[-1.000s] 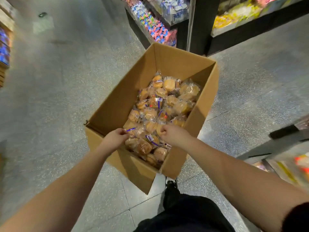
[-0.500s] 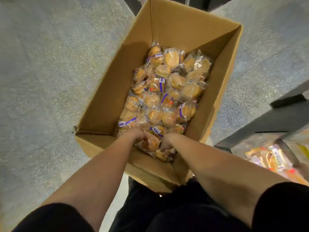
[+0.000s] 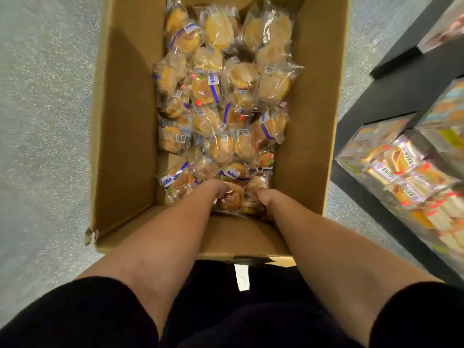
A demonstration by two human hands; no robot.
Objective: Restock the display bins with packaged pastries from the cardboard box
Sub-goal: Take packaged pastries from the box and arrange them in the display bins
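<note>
Cardboard box (image 3: pixel 125 121), now filling the view as the person has leaned in, stands on the speckled floor (image 3: pixel 42 121) with packaged pastries (image 3: pixel 221 109) heaped inside. Left hand (image 3: pixel 216 190) and right hand (image 3: pixel 261 197) have sunk deeper into the pile at the box's near end, apparently closing on wrapped pastries, though fingers are buried. Display bins (image 3: pixel 401 167) sit right of the box, blurred and cropped.
</note>
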